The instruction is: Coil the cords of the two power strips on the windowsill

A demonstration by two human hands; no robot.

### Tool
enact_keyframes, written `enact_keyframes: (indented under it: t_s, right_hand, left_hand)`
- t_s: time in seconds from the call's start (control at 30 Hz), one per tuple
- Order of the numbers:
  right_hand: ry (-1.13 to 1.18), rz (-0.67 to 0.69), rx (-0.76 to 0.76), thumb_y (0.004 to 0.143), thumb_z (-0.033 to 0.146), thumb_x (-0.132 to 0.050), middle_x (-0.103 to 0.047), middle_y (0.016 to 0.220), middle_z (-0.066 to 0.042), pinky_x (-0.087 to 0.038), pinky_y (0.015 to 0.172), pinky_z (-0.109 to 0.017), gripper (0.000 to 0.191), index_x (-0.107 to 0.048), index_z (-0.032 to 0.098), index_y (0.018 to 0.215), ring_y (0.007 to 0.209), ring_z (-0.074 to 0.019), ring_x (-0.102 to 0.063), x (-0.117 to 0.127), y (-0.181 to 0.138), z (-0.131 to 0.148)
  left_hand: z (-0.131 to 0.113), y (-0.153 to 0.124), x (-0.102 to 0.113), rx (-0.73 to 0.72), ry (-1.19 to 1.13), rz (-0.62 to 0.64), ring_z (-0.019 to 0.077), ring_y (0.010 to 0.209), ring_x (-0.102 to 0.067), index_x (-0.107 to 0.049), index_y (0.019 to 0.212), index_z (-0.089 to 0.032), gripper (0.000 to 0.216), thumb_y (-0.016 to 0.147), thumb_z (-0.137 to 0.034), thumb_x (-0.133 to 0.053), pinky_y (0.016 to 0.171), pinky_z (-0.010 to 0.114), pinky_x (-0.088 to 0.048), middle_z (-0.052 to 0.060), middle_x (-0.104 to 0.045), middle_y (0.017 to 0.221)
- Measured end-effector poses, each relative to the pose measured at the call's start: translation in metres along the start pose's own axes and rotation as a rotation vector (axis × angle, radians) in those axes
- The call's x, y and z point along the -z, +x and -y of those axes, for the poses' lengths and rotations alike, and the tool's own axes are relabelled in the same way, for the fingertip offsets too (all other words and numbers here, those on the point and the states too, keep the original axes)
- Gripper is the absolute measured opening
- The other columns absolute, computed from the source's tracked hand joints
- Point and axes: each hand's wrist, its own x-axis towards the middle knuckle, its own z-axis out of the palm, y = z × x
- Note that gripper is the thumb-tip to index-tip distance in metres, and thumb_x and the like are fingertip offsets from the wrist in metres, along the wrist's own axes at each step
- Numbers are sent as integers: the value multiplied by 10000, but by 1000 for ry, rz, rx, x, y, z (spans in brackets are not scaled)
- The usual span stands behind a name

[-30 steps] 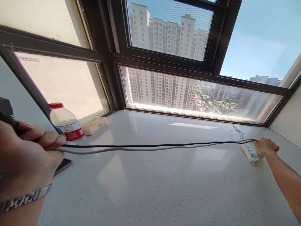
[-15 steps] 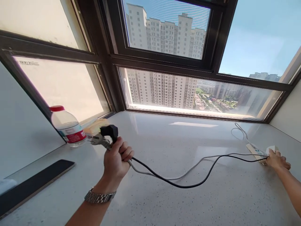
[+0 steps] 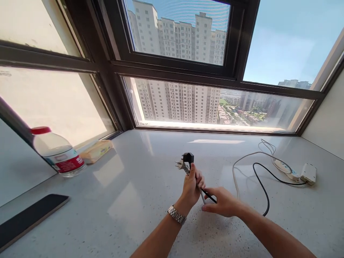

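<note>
My left hand is closed around two power cords, one black and one light grey. Above its fist stick out a black plug and a grey plug, prongs to the left. Just below, my right hand has its thumb and fingers loosely around both cords, close to the left fist. Part of the cords is hidden behind the right hand and forearm. At their far end, the cords lead to a white power strip and a small white adapter box.
On the speckled white countertop, a red-capped bottle stands at the left, beside a yellowish packet. A dark flat slab, possibly a phone, lies nearer. Dark-framed windows border the far side.
My left hand moved right with the plugs. My right hand left the adapter end and came over beside the left hand. The cords now loop loosely, and the view shifted slightly.
</note>
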Motion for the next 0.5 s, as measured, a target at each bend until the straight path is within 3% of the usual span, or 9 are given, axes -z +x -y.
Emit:
enact_keyframes:
  t_s: [0.07, 0.17, 0.33, 0.43, 0.5]
  right_hand:
    - [-28, -28, -61, 867, 411, -568, -706, 827, -54, -367, 593, -243, 299, -671, 174, 1019, 704, -173, -609, -28, 12, 1]
    - [-175, -149, -105, 900, 354, -524, -664, 704, -30, -256, 550, -241, 234, -677, 185, 848, 605, -134, -532, -32, 15, -28]
    - [-293, -388, -237, 884, 486, -476, -550, 551, -16, -227, 526, -253, 438, -554, 182, 578, 525, -123, -425, 17, -11, -115]
    - [-263, -491, -315, 770, 681, -489, -462, 477, 4, -235, 501, -245, 560, -466, 193, 497, 491, -120, -382, 43, -33, -161]
    - [-215, -514, -339, 691, 746, -518, -436, 462, 17, -245, 485, -238, 586, -457, 198, 490, 477, -116, -371, 53, -43, -176]
  left_hand:
    - [-13, 4, 14, 84, -31, 66, 23, 342, -274, -290, 546, -178, 645, 586, -577, -795, 346, 166, -245, -105, -286, 442]
    - [-50, 11, 43, 111, -93, 69, 22, 346, -235, -215, 557, -183, 630, 709, -458, -761, 348, 166, -210, -99, -271, 449]
    - [-104, 14, 90, -76, -158, -103, 55, 355, -271, -202, 573, -194, 524, 864, -325, -617, 388, 203, -302, -87, -282, 444]
    - [-116, 13, 101, -163, -160, -187, 60, 336, -227, -184, 561, -191, 515, 872, -299, -580, 353, 206, -238, -83, -249, 411]
    - [-118, 15, 102, -231, -127, -237, 62, 328, -196, -166, 549, -192, 514, 859, -292, -563, 339, 209, -202, -81, -221, 389]
